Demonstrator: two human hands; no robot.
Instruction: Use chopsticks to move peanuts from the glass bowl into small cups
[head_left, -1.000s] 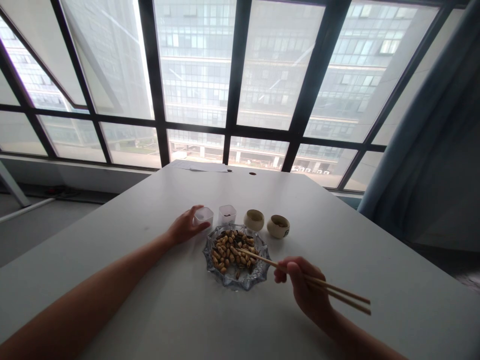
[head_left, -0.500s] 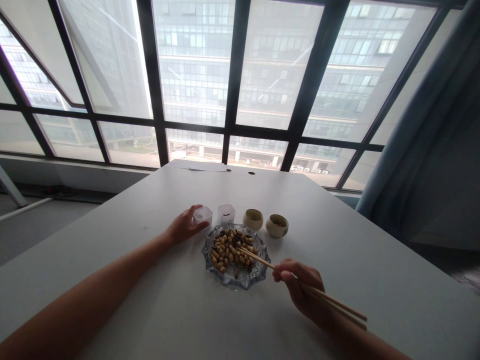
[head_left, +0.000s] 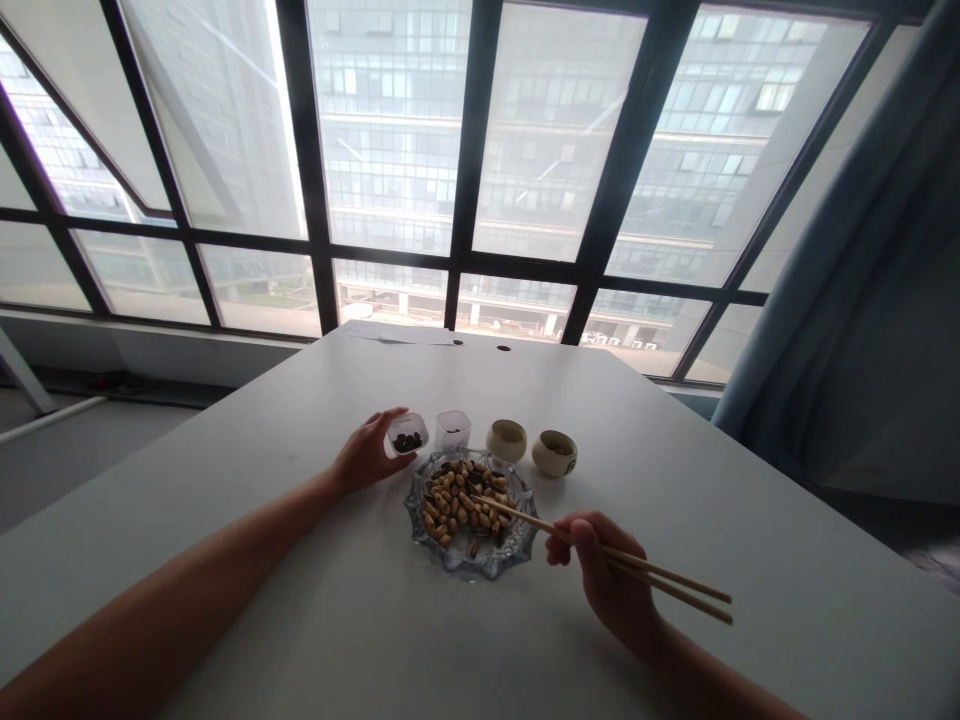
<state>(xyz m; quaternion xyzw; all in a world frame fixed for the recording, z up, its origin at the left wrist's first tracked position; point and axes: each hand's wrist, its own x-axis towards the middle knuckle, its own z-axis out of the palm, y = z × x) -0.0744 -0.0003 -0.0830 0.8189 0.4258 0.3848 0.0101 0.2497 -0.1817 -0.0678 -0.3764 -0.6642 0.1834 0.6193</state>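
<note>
My left hand (head_left: 373, 450) grips a small clear plastic cup (head_left: 400, 426), tilted toward me so that dark seeds (head_left: 407, 442) show inside. My right hand (head_left: 604, 560) holds a pair of wooden chopsticks (head_left: 525, 516), their tips among the peanuts (head_left: 450, 505) in a scalloped glass dish (head_left: 472, 571). Darker pieces lie mixed with the peanuts; whether the tips pinch one I cannot tell. Just behind the dish stands a second clear cup (head_left: 453, 430) with a few small bits in it.
To the right of the cups sit two small beige bowls, a plain one (head_left: 506, 440) and one with a dark mark (head_left: 555, 455). Papers (head_left: 405, 333) lie at the white table's (head_left: 525, 380) far end, before the windows. A blue curtain (head_left: 810, 260) hangs at the right.
The clear cup in my left hand has tipped toward me, bringing its dark seeds into view. My right hand has turned a little, and the chopsticks' back ends have risen.
</note>
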